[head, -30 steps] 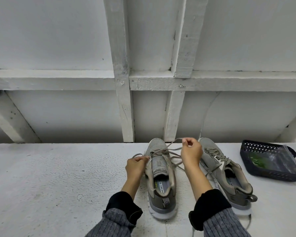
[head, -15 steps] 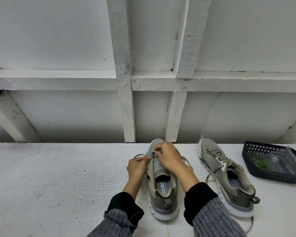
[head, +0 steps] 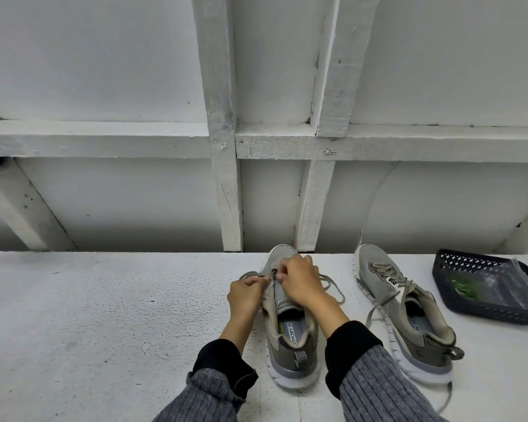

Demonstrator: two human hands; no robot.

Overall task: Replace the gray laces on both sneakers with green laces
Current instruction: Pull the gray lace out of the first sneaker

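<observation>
Now pinching gray lace (head: 333,283) with left hand (head: 247,295), right hand (head: 299,283); best pull slow, hold sneaker (head: 288,324) steady.

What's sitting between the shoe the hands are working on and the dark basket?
The head view shows the second gray mesh sneaker lying between the gray sneaker being unlaced and the dark perforated plastic basket, its gray laces loosened but in place.

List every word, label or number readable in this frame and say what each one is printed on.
"MORY FO", cut off at both ends: insole of the near sneaker.
"Y FO", partial: insole of the right-hand sneaker.
Tongue tag on the right-hand sneaker: dark print, too small to read.
Bag in the basket: no legible text.
</observation>
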